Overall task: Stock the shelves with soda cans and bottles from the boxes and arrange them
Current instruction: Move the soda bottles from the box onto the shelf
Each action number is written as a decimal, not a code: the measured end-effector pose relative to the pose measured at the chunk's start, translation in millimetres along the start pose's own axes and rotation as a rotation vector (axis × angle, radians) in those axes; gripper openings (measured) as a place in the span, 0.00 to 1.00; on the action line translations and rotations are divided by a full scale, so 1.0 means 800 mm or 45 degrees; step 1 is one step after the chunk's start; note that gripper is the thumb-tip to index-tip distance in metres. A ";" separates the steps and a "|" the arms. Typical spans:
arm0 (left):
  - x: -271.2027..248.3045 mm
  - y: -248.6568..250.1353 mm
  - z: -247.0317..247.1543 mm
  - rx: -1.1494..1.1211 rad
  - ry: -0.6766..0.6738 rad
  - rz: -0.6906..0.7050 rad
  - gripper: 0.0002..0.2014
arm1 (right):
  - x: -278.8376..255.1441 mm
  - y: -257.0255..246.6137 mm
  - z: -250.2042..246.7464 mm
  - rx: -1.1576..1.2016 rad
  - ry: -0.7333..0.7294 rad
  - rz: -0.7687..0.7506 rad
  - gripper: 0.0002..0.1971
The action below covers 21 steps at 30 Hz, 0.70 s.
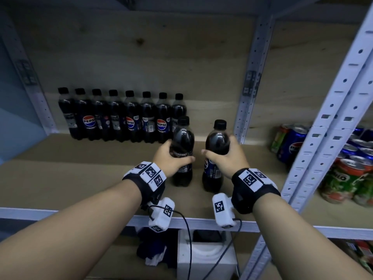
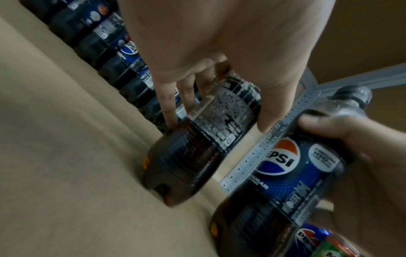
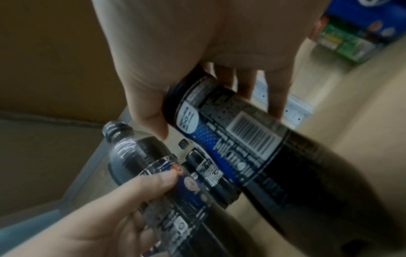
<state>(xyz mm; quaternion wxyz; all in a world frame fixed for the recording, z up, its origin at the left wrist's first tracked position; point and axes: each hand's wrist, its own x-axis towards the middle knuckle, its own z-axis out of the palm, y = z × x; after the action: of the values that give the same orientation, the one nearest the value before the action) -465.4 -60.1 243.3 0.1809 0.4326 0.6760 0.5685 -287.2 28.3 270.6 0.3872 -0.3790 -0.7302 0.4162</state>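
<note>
Two Pepsi bottles are on their way in, one (image 1: 182, 150) wrapped by the left hand (image 1: 169, 158) and one (image 1: 216, 156) by the right hand (image 1: 228, 158), both upright at the wooden shelf (image 1: 80, 178), in front of the right end of a back row of eight bottles (image 1: 121, 118). Most of that shelf stands bare, so stocking looks early. Cans (image 1: 347, 158) fill the next bay.
</note>
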 end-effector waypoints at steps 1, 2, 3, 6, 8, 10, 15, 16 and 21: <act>-0.002 -0.006 -0.004 0.035 -0.013 -0.026 0.27 | -0.006 0.000 -0.004 -0.113 -0.013 0.023 0.28; -0.005 -0.013 -0.007 0.081 -0.030 -0.050 0.28 | -0.012 0.001 -0.007 -0.208 -0.026 0.049 0.28; -0.007 -0.018 -0.009 0.140 -0.045 -0.066 0.30 | -0.017 0.003 -0.009 -0.276 -0.043 0.075 0.28; -0.016 -0.017 -0.014 0.346 -0.054 -0.048 0.32 | -0.021 0.010 -0.007 -0.342 -0.059 0.112 0.30; -0.016 -0.004 -0.017 0.459 -0.073 -0.044 0.30 | -0.018 0.012 -0.002 -0.344 -0.048 0.117 0.32; -0.007 0.006 -0.016 0.482 -0.114 -0.073 0.28 | -0.015 0.012 0.002 -0.342 -0.032 0.121 0.34; 0.019 0.005 0.001 0.461 -0.069 -0.093 0.26 | 0.004 0.002 0.002 -0.354 -0.058 0.186 0.35; 0.025 0.003 0.005 0.454 -0.056 -0.107 0.27 | 0.010 -0.001 0.002 -0.375 -0.066 0.192 0.35; 0.063 -0.007 0.022 0.440 -0.035 -0.147 0.34 | 0.046 -0.003 0.008 -0.450 -0.103 0.191 0.32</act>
<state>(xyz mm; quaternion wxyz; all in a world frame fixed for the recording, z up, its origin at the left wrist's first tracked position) -482.8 -9.7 245.9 0.1456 0.4255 0.7848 0.4264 -308.2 57.7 279.7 0.2528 -0.4773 -0.7766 0.3242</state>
